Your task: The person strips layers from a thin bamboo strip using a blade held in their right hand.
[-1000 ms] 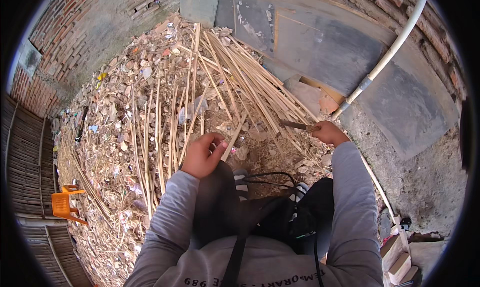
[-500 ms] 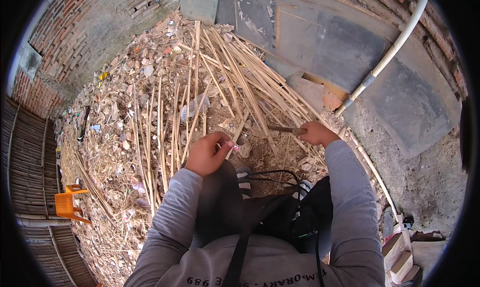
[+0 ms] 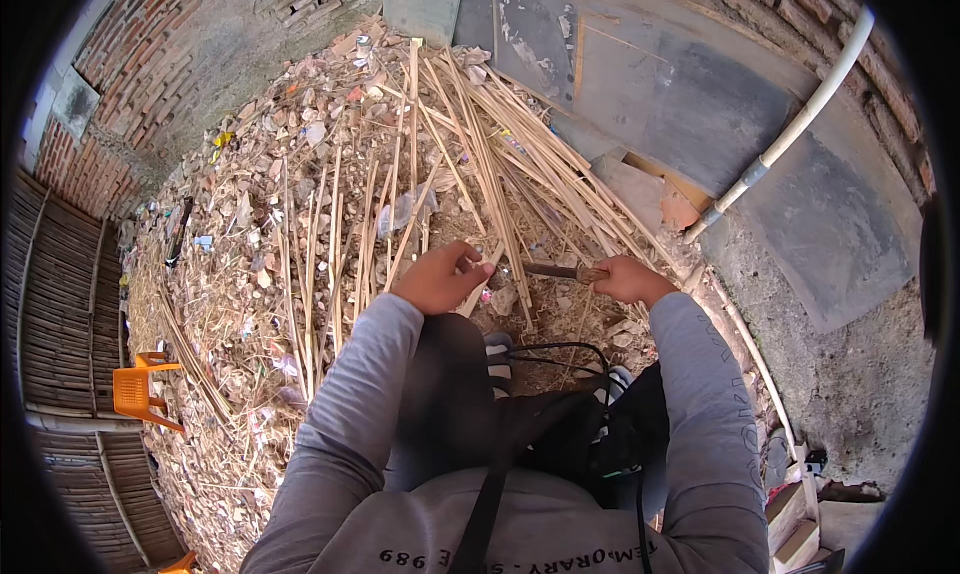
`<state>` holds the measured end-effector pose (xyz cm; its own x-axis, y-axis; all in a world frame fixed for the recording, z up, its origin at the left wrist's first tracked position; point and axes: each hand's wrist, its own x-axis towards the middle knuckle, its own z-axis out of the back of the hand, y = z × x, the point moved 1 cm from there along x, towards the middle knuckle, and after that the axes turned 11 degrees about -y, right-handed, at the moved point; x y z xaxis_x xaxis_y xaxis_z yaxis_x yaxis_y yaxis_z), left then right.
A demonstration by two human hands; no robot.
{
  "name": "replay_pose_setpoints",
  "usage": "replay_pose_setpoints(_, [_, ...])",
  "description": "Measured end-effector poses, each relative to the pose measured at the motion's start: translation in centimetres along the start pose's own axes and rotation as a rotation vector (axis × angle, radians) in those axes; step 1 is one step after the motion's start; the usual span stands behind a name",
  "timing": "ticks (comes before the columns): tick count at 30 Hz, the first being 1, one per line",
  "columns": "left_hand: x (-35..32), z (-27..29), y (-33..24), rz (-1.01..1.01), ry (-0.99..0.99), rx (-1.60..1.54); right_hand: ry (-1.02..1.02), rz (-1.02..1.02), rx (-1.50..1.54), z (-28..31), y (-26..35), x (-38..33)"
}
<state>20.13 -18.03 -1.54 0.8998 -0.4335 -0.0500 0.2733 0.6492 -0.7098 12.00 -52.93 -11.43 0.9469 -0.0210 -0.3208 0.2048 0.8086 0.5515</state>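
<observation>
A pale bamboo strip (image 3: pixel 478 286) was gripped in the closed left hand (image 3: pixel 440 279) and steadied over the knees, while a dark-bladed knife (image 3: pixel 552 270) was clasped by the right hand (image 3: pixel 625 279), its blade laid toward the strip, apparently for splitting, above the littered pile of bamboo strips (image 3: pixel 470 144).

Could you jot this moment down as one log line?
left hand: grips bamboo strip | right hand: holds knife | ground: strip pile
</observation>
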Motion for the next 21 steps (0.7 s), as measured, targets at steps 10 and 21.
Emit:
replay_pose_setpoints(10, [12.1,-11.0,8.5,0.353,-0.069,0.406,0.022,-0.014,0.165,-0.5,0.4,0.0])
replay_pose_setpoints(21, [14.4,-17.1,12.3,-0.386,0.759,0.916,0.014,0.087,0.289,-0.7,1.5,-0.3])
